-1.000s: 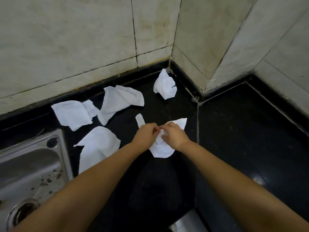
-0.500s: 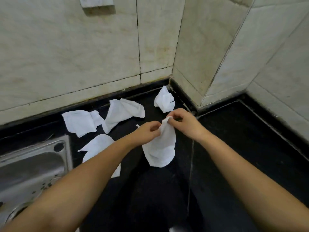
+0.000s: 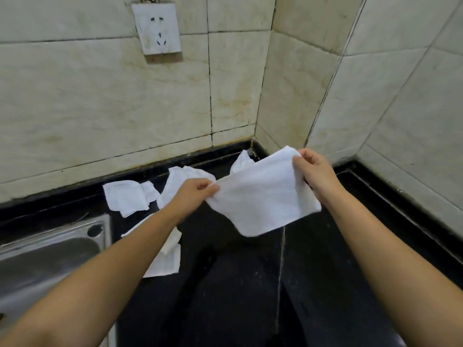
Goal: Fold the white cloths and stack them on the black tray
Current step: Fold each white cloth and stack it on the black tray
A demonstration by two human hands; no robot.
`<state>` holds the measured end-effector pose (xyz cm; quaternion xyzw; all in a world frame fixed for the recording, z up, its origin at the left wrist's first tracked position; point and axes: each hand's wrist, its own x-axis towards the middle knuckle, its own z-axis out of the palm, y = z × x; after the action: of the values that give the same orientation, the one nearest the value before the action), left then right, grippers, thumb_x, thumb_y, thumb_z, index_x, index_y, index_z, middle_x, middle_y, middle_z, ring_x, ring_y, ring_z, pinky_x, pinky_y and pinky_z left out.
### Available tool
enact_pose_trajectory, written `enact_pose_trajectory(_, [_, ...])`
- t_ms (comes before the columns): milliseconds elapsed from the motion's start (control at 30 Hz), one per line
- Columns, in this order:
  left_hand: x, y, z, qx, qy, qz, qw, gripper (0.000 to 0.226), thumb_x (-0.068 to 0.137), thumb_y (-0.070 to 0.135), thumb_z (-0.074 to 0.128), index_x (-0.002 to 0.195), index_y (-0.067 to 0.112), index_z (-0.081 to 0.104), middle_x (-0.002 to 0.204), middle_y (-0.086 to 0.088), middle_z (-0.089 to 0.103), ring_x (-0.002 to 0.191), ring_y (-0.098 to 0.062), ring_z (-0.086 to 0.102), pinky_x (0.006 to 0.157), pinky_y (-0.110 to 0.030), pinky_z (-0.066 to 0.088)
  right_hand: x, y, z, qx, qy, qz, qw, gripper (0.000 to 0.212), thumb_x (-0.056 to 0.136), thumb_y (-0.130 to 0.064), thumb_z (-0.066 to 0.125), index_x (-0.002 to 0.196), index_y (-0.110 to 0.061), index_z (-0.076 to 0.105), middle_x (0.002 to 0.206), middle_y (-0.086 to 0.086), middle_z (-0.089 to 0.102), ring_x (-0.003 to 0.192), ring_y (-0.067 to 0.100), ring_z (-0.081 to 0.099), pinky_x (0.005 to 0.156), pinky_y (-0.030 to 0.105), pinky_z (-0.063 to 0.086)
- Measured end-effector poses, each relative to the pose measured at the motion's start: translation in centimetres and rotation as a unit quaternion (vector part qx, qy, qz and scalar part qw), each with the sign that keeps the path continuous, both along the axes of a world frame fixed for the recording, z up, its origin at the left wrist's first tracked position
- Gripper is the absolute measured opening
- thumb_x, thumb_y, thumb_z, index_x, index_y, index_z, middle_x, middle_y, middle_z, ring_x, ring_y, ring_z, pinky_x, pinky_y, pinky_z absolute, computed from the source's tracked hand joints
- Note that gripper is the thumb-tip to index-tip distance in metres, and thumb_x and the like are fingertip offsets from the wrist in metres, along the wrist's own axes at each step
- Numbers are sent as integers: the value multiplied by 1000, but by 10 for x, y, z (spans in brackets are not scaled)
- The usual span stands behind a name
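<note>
Spanning the upper field, the tiled wall (image 3: 100,108) meets a second wall at a corner and carries a white socket (image 3: 158,28) at upper left. Below it lies the black bench (image 3: 325,284), a pale seam running down its surface toward the viewer. A steel sink (image 3: 50,249) is set into the bench at left, its rim showing a round hole near the back corner.

Held in the air above the bench, between the two hands, is the spread cloth (image 3: 263,196), stretched along its upper edge and hanging free below. The left hand (image 3: 194,194) pinches the cloth's left corner between thumb and curled fingers; the right hand (image 3: 317,171) pinches the right corner, raised higher, so the top edge slopes upward to the right.

Four loose cloths lie on the bench behind and beside the left forearm: a crumpled cloth near the sink (image 3: 129,197), a second cloth (image 3: 180,179) just right of it and partly hidden by the left hand, a small cloth in the wall corner (image 3: 241,162), and a flat cloth by the sink rim (image 3: 167,259), partly covered by the forearm.
</note>
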<state>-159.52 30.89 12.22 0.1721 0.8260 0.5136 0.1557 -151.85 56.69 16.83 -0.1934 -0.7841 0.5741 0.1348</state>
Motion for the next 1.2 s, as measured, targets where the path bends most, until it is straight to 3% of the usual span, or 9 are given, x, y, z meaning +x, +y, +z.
enact_pose_trajectory(233, [1,-9,23,67,22,3,998,20,92,18,57,72,18,62,67,11,58,65,-1,51,64,-14,41,17,1,-24,-30,-2,7,1000,16,92,-8,49,86,-16,61,83,1,62,82,16,57,77,32,46])
enact_pose_trajectory(300, [10,-19,8,33,-10,-29,999,21,92,21,57,71,18,60,67,8,55,61,1,48,60,-12,38,29,-2,-39,-21,-31,22,999,17,90,-5,51,83,-16,62,87,2,66,84,15,59,81,29,46])
enact_pose_trajectory(433, [33,-50,-49,-26,-118,-80,989,17,88,27,63,77,13,64,77,-1,60,73,-8,52,71,-23,40,68,-10,-85,-2,-113,89,990,9,90,-5,55,85,-5,63,86,19,63,81,16,55,77,28,42])
enact_pose_trajectory(533, [59,-65,-88,-82,-191,-107,972,21,85,31,65,85,11,68,77,4,65,74,-5,58,73,-19,43,102,-13,-123,4,-210,156,965,10,90,-4,54,83,-4,61,79,8,58,73,13,52,68,19,43])
enact_pose_trajectory(667, [75,-68,-119,-141,-219,-87,962,12,88,25,63,85,15,68,79,7,67,76,-4,61,73,-17,43,122,-13,-152,-5,-313,203,928,18,91,-13,55,92,5,57,82,7,58,77,19,53,74,31,43])
enact_pose_trajectory(833, [51,-45,-129,-155,-118,-13,981,13,89,21,59,82,11,64,77,4,61,71,-7,53,68,-22,41,85,-14,-149,56,-272,115,954,24,92,-15,55,69,-15,51,69,-2,51,65,10,46,61,23,37])
enact_pose_trajectory(967, [26,-22,-133,-160,-44,49,985,14,90,21,56,78,15,58,77,2,58,72,-10,53,63,-20,40,48,-14,-157,94,-265,35,959,11,92,-17,53,82,-14,57,78,0,57,69,12,51,58,21,39])
enact_pose_trajectory(1100, [15,-14,-149,-278,37,48,959,13,90,25,54,89,14,60,94,-6,59,93,-24,54,79,-36,44,30,-23,-175,224,-314,23,922,15,91,-23,51,96,-11,59,106,11,58,94,27,56,81,36,47])
enact_pose_trajectory(1200, [22,-17,-157,-311,102,54,943,33,88,34,57,113,13,56,111,-8,56,104,-27,50,87,-37,40,24,-34,-177,391,-320,37,862,33,91,-21,49,123,-15,50,124,11,49,116,29,45,96,41,36])
